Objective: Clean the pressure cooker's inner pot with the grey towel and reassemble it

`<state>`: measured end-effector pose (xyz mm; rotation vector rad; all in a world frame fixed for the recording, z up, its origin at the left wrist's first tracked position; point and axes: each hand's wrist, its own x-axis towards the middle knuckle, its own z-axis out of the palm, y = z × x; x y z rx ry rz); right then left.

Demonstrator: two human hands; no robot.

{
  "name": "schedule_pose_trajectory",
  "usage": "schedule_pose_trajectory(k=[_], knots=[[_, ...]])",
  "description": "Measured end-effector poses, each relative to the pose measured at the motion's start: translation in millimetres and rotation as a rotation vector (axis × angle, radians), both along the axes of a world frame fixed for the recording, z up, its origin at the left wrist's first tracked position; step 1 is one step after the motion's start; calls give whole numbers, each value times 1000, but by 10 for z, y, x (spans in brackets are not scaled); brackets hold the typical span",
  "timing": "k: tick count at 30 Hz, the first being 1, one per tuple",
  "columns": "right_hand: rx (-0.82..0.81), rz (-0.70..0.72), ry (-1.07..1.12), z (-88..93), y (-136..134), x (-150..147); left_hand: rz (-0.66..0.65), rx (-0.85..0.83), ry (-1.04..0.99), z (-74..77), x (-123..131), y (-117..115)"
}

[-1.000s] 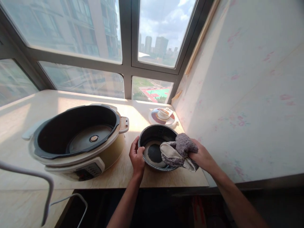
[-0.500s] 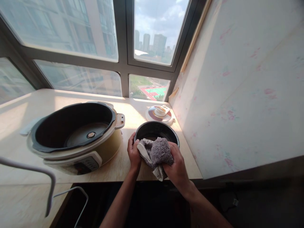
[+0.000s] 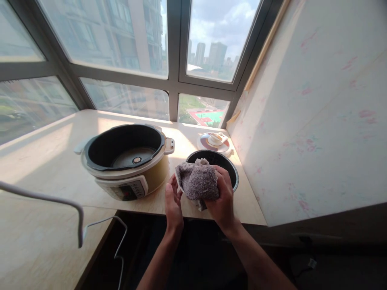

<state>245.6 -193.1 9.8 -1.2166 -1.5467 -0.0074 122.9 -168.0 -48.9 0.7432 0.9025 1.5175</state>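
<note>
A bunched grey-brown towelling cloth [image 3: 199, 181] is gripped in my right hand [image 3: 222, 199], above the near side of a black inner pot [image 3: 231, 169]. The cloth hides much of the pot's opening. Close by the cloth's left edge, my left hand [image 3: 173, 203] is raised with its fingers loosely curved and apart, and it appears to hold nothing. Whether its fingertips touch the cloth I cannot tell. To the left stands the open electric pressure cooker body [image 3: 127, 155], with a dark interior and a round metal piece at its bottom.
Behind the pot lies a round lid [image 3: 214, 141] with a pale handle. A pale cable [image 3: 60, 197] loops over the front left edge of the wooden counter [image 3: 39, 161]. A flowered wall [image 3: 317, 121] bounds the right, and windows [image 3: 123, 96] the back.
My left hand has come off the pot's rim and is beside the cloth. My right hand has lifted the cloth slightly and turned it. The view has shifted left.
</note>
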Motion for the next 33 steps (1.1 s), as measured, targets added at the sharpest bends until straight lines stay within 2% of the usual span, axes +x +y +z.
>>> schedule_pose_trajectory(k=[2,4,10,12,19,24,26,28,30,33], knots=[[-3,40,-32,14,27,-111,-55,8,-47,133,-52,-173],[-7,91,-57,19,45,-218,-90,-5,-68,202,-111,-280],[-104,284,-149,-8,9,-440,-207,-21,-96,163,-328,-302],[-133,331,-183,-33,-8,-457,-210,-29,-104,149,-374,-289],[-263,457,-397,-140,14,-370,26,-113,-106,92,-371,-222],[-389,515,-516,-132,39,-208,232,-178,76,-5,-397,-175],[-407,485,-521,-101,54,-49,276,-151,181,-51,-424,-161],[-391,388,-477,-83,90,179,269,-117,248,-99,-440,-142],[-369,212,-388,-103,158,458,260,-102,280,-144,-430,-112],[-379,-138,-182,-214,307,894,242,-87,316,-207,-361,-41]])
